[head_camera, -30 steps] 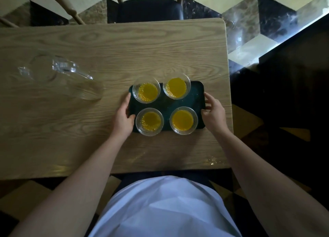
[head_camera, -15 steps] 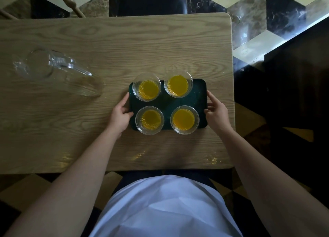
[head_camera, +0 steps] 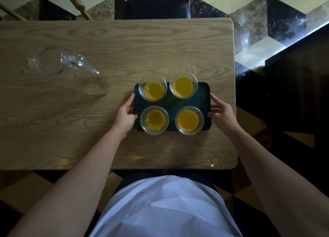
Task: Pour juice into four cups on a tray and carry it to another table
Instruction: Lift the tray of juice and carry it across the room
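Wooden table (head_camera: 114, 46) carries dark green tray (head_camera: 204, 101) near its right edge, w/ empty glass pitcher (head_camera: 71, 71) left of tray. Left hand (head_camera: 126, 115) grips tray's left edge, right hand (head_camera: 221, 115) grips its right edge. Four cups (head_camera: 183, 87) of orange juice stand 2x2 on tray.

The person wears a white top (head_camera: 165, 208), which fills the picture toward 6 o'clock; its cloth lies smooth, with a few broad, shallow folds that catch the light and look faintly bluish in the shade. Just above its upper hem a band of dark clothing (head_camera: 160, 174) shows, colour hard to tell in the dim light. Both forearms are bare up to the picture's edge, with no sleeve on either. The left hand (head_camera: 125, 116), toward 9 o'clock of the centre, and the right hand (head_camera: 222, 115), toward 3 o'clock, are bare.
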### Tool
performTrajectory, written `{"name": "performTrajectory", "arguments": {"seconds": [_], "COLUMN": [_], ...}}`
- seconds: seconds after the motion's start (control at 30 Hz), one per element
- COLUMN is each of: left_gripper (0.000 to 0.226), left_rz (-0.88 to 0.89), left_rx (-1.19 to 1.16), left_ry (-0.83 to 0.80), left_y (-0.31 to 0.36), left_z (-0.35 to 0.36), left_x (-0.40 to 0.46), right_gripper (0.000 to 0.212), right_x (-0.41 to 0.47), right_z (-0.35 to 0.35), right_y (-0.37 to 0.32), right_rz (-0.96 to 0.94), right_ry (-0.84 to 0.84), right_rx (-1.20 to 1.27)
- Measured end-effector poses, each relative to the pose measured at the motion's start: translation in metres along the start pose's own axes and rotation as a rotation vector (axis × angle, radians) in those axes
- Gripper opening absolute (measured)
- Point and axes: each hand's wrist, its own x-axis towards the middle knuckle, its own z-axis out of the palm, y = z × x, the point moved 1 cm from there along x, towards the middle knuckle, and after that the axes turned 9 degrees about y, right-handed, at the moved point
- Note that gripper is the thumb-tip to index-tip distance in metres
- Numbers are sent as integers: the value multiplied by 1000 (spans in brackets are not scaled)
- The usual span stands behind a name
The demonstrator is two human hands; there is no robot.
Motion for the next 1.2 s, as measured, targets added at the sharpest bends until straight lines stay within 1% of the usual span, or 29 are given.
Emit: {"name": "performTrajectory", "arguments": {"seconds": [0.17, 0.37, 0.57, 0.67, 0.73, 1.0, 1.1, 1.2], "left_gripper": [87, 86, 85, 86, 85, 76, 73, 72], "left_rz": [28, 76, 111, 144, 177, 301, 344, 387], "left_rx": [-6, -58, -70, -83, -104, -226, -262, -313], "left_ry": [-32, -65, -61, -79, -102, -86, -102, -155], "left_y": [13, 27, 56, 75, 88, 142, 165, 190], "left_z": [-6, -22, -50, -66, -76, -105, -121, -138], "left_x": [-12, -22, -35, -38, -42, -73, -84, -94], "right_gripper": [83, 83, 84, 82, 79, 73, 71, 66], "right_x": [-9, -17, -30, -39, -49, -72, -82, -94], "right_z": [-8, -22, -41, -56, -66, -106, -123, -142], "right_y": [-5, -34, -76, -103, -123, -184, -209, -236], "right_rz": [-4, -45, -122, -148, -178, -243, -270, -306], "right_ry": [18, 43, 51, 43, 34, 54, 38, 64], "right_rx": [-10, -2, 13, 59, 94, 188, 220, 229]}}
